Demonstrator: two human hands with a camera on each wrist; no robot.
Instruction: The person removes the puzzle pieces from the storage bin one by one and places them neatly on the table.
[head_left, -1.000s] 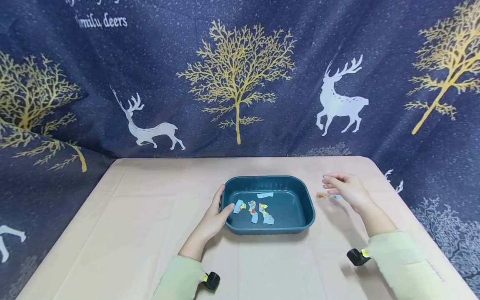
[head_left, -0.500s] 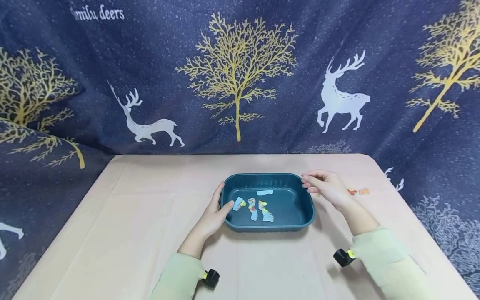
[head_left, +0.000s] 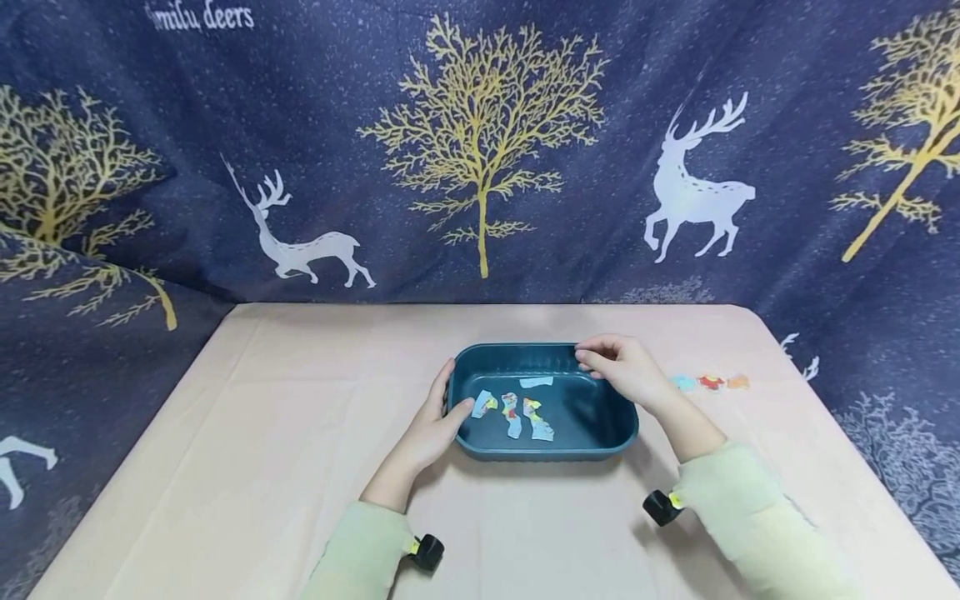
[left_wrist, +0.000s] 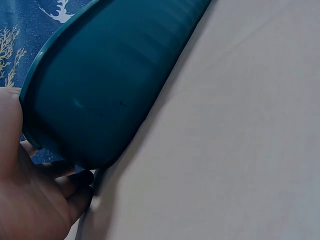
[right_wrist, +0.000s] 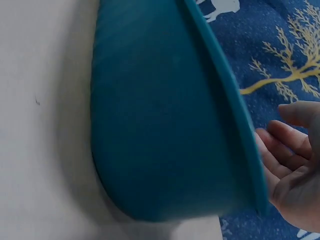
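Note:
A dark teal plastic tray (head_left: 543, 455) with rounded corners stands on the table. My left hand (head_left: 431, 417) grips its left end, thumb over the rim and fingers outside. Inside lie several torn pieces of printed paper: a plain pale strip (head_left: 536, 382), a left piece (head_left: 483, 404), a middle piece (head_left: 512, 415) and a right piece (head_left: 538, 420). Over the tray's far right corner, my right hand (head_left: 626, 367) has loosely bent fingers, with thumb apart from them in the right wrist view and nothing visible between. The rim partly hides its fingertips there.
On the table right of the tray lie more torn paper pieces: light blue (head_left: 683, 382), red (head_left: 711, 382) and orange (head_left: 738, 382). A dark blue cloth (head_left: 480, 167) with deer and trees hangs behind the table (head_left: 300, 433).
My right hand has moved left from above the paper pieces on the table to over the tray's far right corner, uncovering red and orange pieces. My left hand keeps its grip.

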